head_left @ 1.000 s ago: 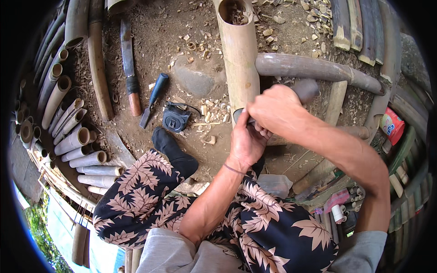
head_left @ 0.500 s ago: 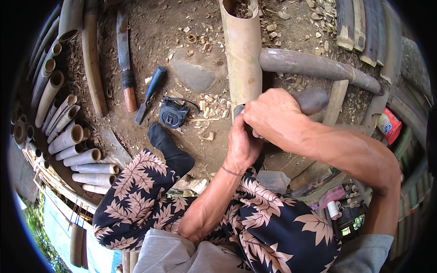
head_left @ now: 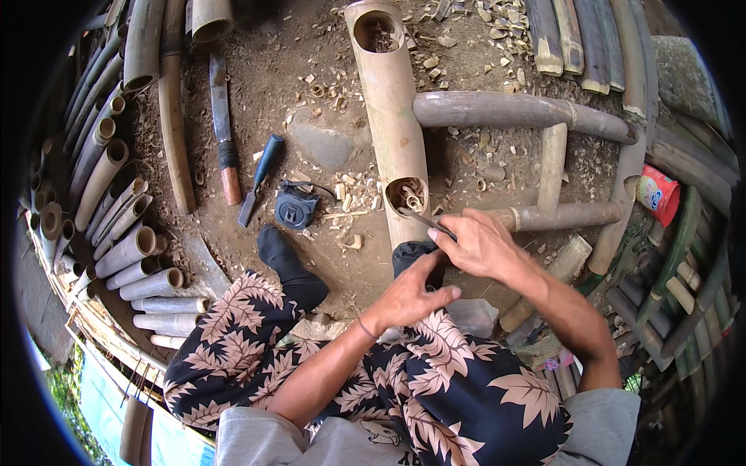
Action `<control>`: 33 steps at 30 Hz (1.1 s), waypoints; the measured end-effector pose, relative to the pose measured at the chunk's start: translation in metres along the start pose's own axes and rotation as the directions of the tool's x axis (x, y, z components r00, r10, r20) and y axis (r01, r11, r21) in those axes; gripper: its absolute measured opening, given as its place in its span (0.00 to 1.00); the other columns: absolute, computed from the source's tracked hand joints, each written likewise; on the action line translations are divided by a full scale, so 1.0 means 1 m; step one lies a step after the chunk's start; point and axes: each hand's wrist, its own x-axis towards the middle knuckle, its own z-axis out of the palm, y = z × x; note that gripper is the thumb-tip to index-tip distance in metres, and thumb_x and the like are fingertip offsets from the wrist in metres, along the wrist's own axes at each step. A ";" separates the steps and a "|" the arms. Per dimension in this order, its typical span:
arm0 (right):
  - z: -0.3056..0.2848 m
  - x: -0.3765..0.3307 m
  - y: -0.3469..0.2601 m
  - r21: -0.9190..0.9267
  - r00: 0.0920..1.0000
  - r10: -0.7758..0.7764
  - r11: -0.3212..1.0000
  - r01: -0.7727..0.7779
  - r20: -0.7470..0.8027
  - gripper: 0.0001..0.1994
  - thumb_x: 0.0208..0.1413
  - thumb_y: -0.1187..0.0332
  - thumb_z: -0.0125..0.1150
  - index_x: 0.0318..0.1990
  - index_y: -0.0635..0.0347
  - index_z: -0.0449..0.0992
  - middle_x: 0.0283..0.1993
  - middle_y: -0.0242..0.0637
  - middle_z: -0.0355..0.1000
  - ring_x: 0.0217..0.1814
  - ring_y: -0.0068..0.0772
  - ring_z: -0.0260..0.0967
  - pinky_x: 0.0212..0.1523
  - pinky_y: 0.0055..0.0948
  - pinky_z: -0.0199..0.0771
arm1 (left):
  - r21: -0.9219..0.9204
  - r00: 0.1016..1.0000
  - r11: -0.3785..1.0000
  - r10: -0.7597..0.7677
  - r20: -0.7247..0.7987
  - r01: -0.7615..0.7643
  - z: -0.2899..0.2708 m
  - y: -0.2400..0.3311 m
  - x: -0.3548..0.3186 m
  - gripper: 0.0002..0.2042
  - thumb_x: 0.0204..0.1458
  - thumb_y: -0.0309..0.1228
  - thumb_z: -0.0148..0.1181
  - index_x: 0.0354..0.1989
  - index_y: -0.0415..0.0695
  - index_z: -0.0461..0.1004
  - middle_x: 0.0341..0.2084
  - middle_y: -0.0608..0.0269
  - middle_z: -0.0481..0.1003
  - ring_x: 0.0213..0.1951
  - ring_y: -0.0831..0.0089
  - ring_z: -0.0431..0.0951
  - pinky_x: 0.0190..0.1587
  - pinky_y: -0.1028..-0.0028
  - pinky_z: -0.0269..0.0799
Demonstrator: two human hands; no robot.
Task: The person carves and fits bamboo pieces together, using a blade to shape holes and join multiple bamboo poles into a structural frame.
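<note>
Left hand (head_left: 410, 299) has drawn back, thumb spread; right hand (head_left: 480, 245) pinches a thin tool (head_left: 424, 221) at the bamboo pole's (head_left: 393, 109) near-end hole (head_left: 407, 193); gentle prying looks best.

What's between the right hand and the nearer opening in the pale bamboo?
A slim dark tool, gripped by the right hand, spans that stretch in the head view, its far end at the nearer opening in the pale bamboo.
</note>
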 end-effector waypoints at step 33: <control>0.064 0.068 -0.041 0.346 0.962 0.173 -0.934 0.093 0.210 0.18 0.69 0.55 0.43 0.41 0.56 0.78 0.35 0.34 0.79 0.32 0.28 0.75 0.33 0.28 0.76 | 0.972 0.954 -0.198 -0.295 0.061 -0.124 -0.098 0.182 0.103 0.08 0.50 0.32 0.63 0.37 0.49 0.85 0.35 0.65 0.83 0.37 0.67 0.84 0.30 0.66 0.79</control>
